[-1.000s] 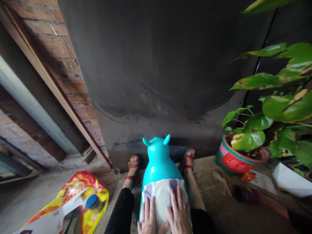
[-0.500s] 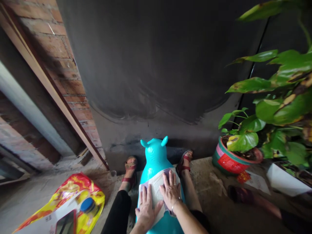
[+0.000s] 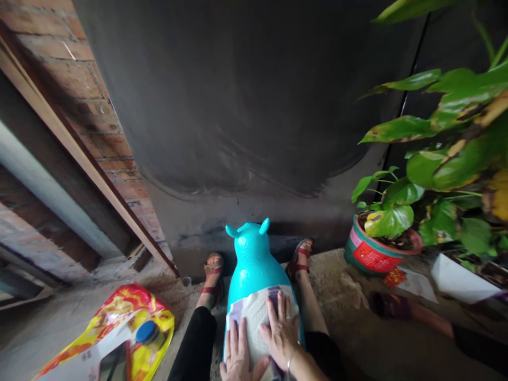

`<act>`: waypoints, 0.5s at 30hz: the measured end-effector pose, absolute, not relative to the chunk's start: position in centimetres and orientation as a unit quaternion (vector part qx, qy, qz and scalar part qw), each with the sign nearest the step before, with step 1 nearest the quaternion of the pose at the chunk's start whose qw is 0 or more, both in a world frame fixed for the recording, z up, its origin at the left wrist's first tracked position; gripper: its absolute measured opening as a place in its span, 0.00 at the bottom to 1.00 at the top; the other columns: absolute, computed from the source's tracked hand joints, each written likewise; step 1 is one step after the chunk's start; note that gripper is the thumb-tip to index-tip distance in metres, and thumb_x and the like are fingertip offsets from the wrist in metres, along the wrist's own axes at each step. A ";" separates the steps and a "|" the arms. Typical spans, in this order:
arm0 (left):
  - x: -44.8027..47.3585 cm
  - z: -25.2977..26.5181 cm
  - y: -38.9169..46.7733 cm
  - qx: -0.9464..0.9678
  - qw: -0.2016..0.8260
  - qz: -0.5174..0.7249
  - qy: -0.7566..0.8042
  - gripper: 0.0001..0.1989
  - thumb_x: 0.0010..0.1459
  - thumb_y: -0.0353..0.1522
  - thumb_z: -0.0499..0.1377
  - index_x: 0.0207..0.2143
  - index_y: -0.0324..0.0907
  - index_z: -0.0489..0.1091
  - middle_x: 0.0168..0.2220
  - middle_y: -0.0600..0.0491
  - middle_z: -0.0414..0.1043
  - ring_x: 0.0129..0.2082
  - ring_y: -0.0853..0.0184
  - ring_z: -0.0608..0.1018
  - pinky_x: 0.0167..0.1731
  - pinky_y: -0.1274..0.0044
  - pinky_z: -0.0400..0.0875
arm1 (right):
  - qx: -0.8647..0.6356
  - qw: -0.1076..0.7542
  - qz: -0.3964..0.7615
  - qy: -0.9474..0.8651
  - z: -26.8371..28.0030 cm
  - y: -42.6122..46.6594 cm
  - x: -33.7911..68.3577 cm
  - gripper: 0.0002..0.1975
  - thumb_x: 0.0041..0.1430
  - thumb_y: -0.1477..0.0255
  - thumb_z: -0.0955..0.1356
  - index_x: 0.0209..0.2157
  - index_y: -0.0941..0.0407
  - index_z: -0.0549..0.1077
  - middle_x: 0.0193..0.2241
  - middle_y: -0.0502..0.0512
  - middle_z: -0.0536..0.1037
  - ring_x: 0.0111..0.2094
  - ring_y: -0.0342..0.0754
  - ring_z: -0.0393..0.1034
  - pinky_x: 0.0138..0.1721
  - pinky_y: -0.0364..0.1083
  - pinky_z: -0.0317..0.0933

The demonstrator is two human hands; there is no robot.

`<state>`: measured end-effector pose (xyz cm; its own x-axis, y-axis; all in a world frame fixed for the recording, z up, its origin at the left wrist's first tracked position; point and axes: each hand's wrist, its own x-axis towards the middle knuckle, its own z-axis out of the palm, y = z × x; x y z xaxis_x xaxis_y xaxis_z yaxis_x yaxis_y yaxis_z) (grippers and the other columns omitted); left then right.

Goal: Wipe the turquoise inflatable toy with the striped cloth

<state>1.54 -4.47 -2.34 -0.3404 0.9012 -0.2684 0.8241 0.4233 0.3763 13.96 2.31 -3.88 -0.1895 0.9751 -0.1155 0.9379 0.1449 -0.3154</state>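
A shiny turquoise inflatable animal toy (image 3: 254, 270) with two small ears stands between my feet, its head toward the dark panel. Across its back lies a white and purple cloth (image 3: 256, 313). My left hand (image 3: 239, 353) rests flat on the cloth's left part with fingers spread. On the right part, my right hand (image 3: 281, 330) is also laid flat, fingers apart, with a ring and a bracelet on it. Both hands press on the cloth without gripping it. The toy's rear end is out of the picture.
A dark panel (image 3: 246, 106) rises in front. At left lie a red and yellow plastic bag (image 3: 154, 349), a blue-capped jar (image 3: 146, 332) and a red-edged phone-like object (image 3: 115, 365). Potted plants, one in a red-green pot (image 3: 369, 254), stand right, near another person's foot (image 3: 391, 306).
Both hands and the cloth have slid back along the toy toward me, baring more of its upper back. The whole view has shifted slightly.
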 end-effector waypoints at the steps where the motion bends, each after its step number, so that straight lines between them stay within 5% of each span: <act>1: 1.5 -2.1 -4.0 0.527 0.229 0.089 0.814 0.43 0.51 0.45 0.55 0.65 0.43 0.42 0.69 0.48 0.36 0.67 0.52 0.46 0.59 0.52 0.55 | -0.631 0.056 0.171 -0.755 -3.5 2.9 13.8 0.33 0.60 0.53 0.58 0.64 0.44 0.44 0.67 0.54 0.35 0.66 0.63 0.31 0.58 0.70 0.46; 7: 1.4 -2.5 -3.5 0.513 0.251 0.101 0.815 0.44 0.53 0.49 0.50 0.66 0.39 0.35 0.69 0.46 0.28 0.68 0.54 0.38 0.59 0.52 0.54 | -0.635 0.068 0.187 -0.746 -2.3 3.5 13.1 0.33 0.60 0.51 0.57 0.64 0.43 0.43 0.67 0.55 0.35 0.66 0.62 0.30 0.58 0.70 0.44; 15: 3.0 -2.8 -4.7 0.543 0.149 0.023 0.826 0.41 0.49 0.40 0.53 0.63 0.30 0.48 0.67 0.43 0.45 0.67 0.56 0.45 0.66 0.67 0.40 | -0.654 0.081 0.190 -0.728 -2.3 -0.1 12.7 0.31 0.59 0.55 0.61 0.63 0.41 0.49 0.66 0.56 0.42 0.66 0.62 0.35 0.55 0.71 0.49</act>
